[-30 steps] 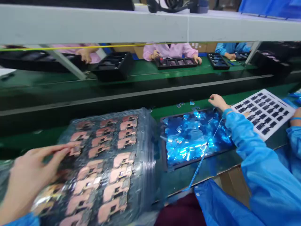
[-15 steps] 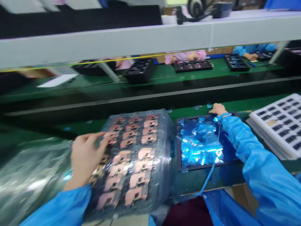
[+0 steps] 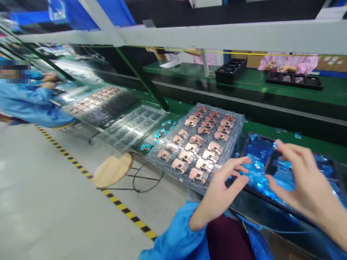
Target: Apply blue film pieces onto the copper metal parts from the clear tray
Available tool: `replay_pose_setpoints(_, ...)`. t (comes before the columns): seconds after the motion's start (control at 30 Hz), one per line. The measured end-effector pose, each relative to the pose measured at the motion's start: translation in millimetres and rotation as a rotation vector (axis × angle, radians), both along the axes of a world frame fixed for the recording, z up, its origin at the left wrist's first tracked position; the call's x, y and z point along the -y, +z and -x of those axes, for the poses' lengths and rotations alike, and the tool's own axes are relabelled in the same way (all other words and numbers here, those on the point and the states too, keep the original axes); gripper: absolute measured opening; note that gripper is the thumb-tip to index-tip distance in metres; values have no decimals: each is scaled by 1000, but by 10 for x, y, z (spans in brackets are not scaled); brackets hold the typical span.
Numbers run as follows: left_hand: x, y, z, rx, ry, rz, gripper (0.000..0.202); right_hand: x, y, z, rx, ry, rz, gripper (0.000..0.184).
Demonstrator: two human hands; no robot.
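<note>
Above the near left corner of a dark tray (image 3: 267,200) is my left hand (image 3: 223,189), its fingers apart and nothing visible in them. Over the same tray hovers my right hand (image 3: 300,177), with thumb and fingers spread. A small blue bit shows at its fingertip; whether it clings there I cannot tell. Shiny blue film pieces (image 3: 257,177) cover much of the tray. Left of it lies a clear plastic tray (image 3: 235,135) with rows of copper-coloured, board-shaped parts (image 3: 204,164). A dark patch between my right thumb and fingers is hard to make out.
Loose blue pieces (image 3: 159,135) lie left of the parts tray, near a clear empty-looking tray (image 3: 135,124). Further left, a co-worker in blue (image 3: 24,101) sits by more parts (image 3: 94,99). A wooden stool (image 3: 114,169) stands below. Opposite, pink sleeves (image 3: 306,63) reach over a black tray (image 3: 295,79).
The view has swung left. My left hand has left the copper-coloured parts and come right to the dark tray. My right hand has come back from the tray's far edge.
</note>
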State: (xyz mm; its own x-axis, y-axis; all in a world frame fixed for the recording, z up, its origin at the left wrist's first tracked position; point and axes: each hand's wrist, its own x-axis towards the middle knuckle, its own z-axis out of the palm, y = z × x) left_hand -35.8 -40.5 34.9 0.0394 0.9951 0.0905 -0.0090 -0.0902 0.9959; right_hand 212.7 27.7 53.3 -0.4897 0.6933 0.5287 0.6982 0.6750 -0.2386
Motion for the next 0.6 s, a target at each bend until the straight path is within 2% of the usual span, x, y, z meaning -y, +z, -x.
replay_pose_setpoints(0.07, -46, -167, -224, 164, 24, 47, 36, 242, -52, 223, -37, 137, 24, 78)
replay_pose_setpoints(0.17, -99, -354, -373, 232, 156, 84, 25, 314, -178, 328, -195, 215, 157, 72)
replay_pose_setpoints(0.2, -104, -391, -388, 221, 181, 87, 23, 292, -213, 315, -267, 201, 209, 63)
replay_pose_setpoints(0.33, -71, -425, -374, 137, 163, 41, 16, 178, -277, 217, -463, 136, 340, 7)
replay_pose_setpoints(0.37, -59, -421, -365, 128, 154, 28, 14, 164, -283, 203, -470, 132, 374, 4)
replay_pose_setpoints(0.5, -39, -436, -347, 160, 130, 67, 17, 183, -321, 208, -517, 145, 466, 17)
replay_pose_setpoints(0.6, -42, -469, -353, 188, 137, 104, 23, 240, -379, 250, -477, 95, 323, 16)
